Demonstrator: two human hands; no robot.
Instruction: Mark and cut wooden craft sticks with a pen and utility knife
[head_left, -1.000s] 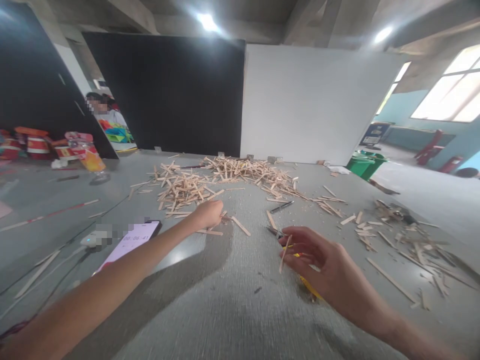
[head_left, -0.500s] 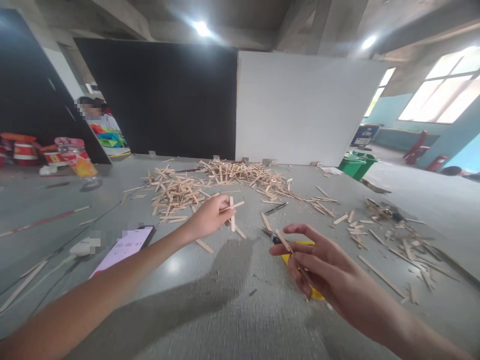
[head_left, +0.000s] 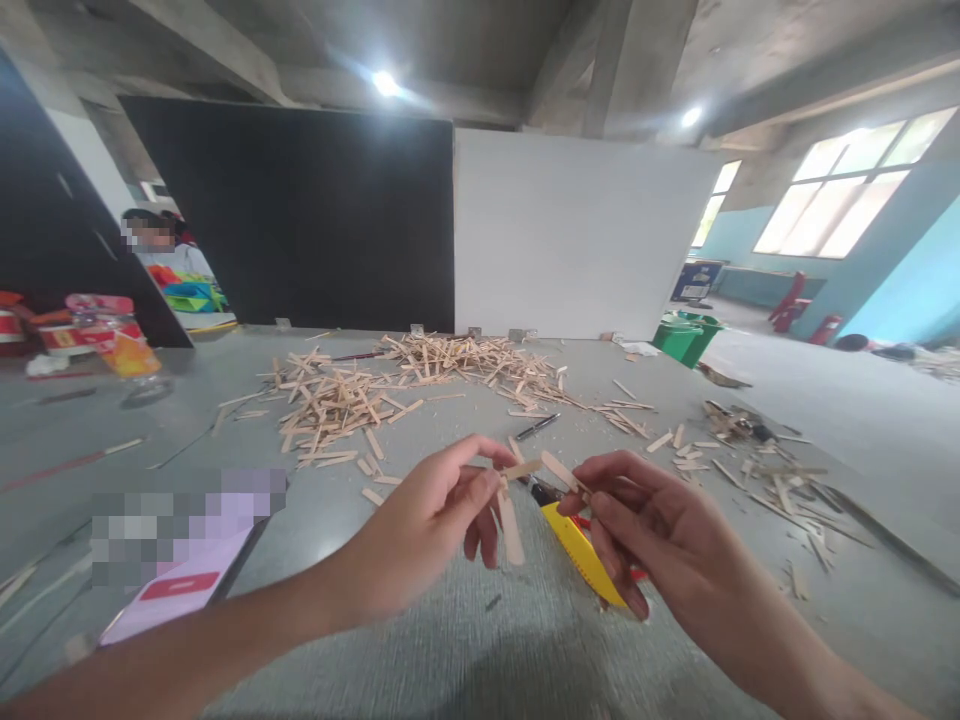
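My left hand (head_left: 442, 510) pinches crossed wooden craft sticks (head_left: 511, 530); one points down and another juts toward the right. Close by, my right hand (head_left: 637, 510) is closed on another wooden craft stick (head_left: 559, 470), whose pale end sticks out to the left. The two hands' sticks nearly meet, and I cannot tell whether they touch. Beneath my right hand lies a yellow-handled tool (head_left: 581, 555) with a dark front part; my fingers partly hide it, and its kind is unclear. A black pen (head_left: 538, 427) rests on the table beyond the hands.
Heaps of craft sticks (head_left: 337, 400) cover the table's far side, with loose pieces (head_left: 787, 495) at right. At left lie a phone (head_left: 187, 570) and a plastic bottle (head_left: 124, 350). Black (head_left: 300, 220) and white (head_left: 562, 230) panels stand behind. A person sits beyond, far left.
My left hand has moved right and nearer with its crossed sticks. My right hand has closed more around its stick, and the hands are now near each other. The camera view has shifted slightly.
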